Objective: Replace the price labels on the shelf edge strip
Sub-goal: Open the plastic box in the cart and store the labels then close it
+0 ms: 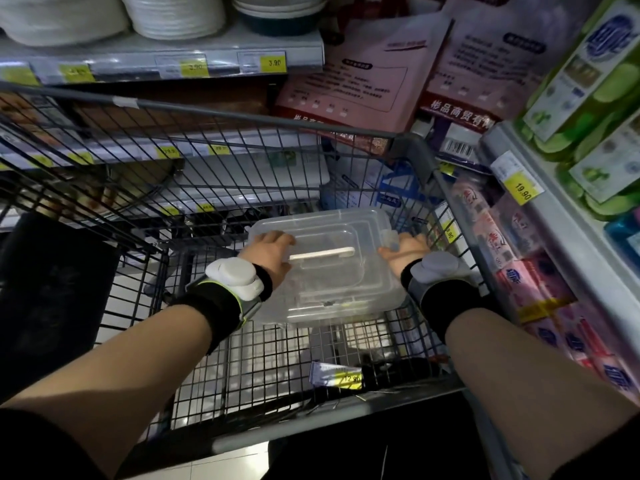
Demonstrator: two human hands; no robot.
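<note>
A clear plastic box (pixel 332 292) with a lid and a white handle sits inside a wire shopping cart (pixel 242 161). My left hand (pixel 268 252) grips the box's left side, and my right hand (pixel 405 251) grips its right side near a clip. A loose yellow-and-white price label (pixel 337 375) reading 12.90 lies on the cart floor near me. The shelf edge strip (pixel 173 64) at upper left carries yellow price labels such as 3.90 (pixel 273 63). A second strip on the right holds a 19.90 label (pixel 519 183).
White plates and bowls (pixel 173 15) are stacked on the top left shelf. Pink bags (pixel 374 74) lean at the back. Green bottles (pixel 585 84) and pink tissue packs (pixel 540 271) fill the right shelves, close to the cart's side.
</note>
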